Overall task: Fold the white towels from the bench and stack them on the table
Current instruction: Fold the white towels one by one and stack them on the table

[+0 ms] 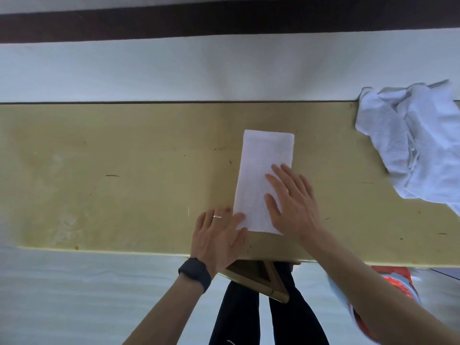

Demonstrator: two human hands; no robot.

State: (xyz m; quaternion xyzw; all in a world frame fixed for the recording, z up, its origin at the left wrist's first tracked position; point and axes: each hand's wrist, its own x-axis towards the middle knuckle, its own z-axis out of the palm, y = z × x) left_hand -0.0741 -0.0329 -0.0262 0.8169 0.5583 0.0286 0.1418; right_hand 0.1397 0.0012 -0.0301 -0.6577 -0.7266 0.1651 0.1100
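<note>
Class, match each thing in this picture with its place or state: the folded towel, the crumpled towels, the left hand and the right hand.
Column A:
1 folded towel
2 crumpled towels
3 left hand
4 right hand

Column B:
a lies flat on the towel's near right part
b heaped at the right end of the yellow table
c a neat narrow rectangle, mid-table
d wears a ring, fingers at the towel's near left corner

Pairs: 1-c, 2-b, 3-d, 4-a

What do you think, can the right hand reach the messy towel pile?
Probably yes. The right hand lies flat on the folded towel, holding nothing, and only bare yellow surface separates it from the crumpled towels on its side.
</note>
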